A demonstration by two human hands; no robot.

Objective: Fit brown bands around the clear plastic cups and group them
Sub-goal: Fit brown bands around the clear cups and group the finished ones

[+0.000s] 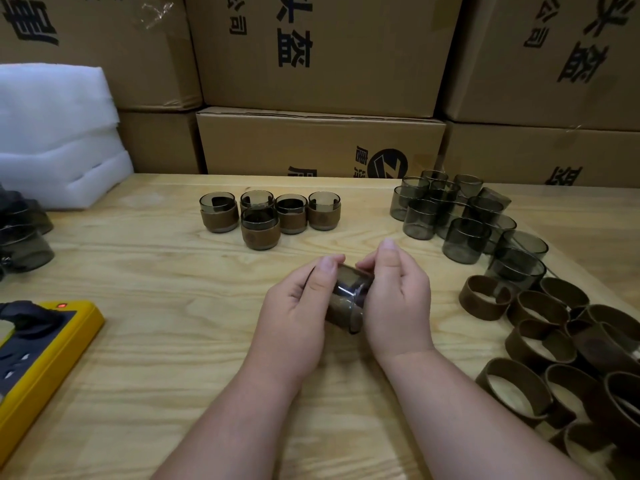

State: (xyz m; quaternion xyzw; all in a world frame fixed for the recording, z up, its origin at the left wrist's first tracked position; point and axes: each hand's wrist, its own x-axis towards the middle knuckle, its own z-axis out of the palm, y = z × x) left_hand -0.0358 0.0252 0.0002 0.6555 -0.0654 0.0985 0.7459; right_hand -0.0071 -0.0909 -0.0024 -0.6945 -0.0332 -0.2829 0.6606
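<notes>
Where the stacked brown cardboard cartons [322,57] with dark printed characters close off the background, a pale wooden table [156,341] fills the foreground, with a block of white foam sheets [55,133] at its far left corner and a yellow-edged power strip [38,355] at its near left edge. Loose brown bands [554,344], standing as open rings, crowd the near right of the table; beyond them stands a cluster of bare smoky clear plastic cups [460,216]. Five banded cups [270,214] are grouped upright at the far centre, four in a row and one just in front. Above the table's centre, the left hand [298,306] and the right hand [394,296] both grip one tilted clear cup [348,299], fingers curled round it from either side; a brown band sits around part of it, though how far on cannot be told.
</notes>
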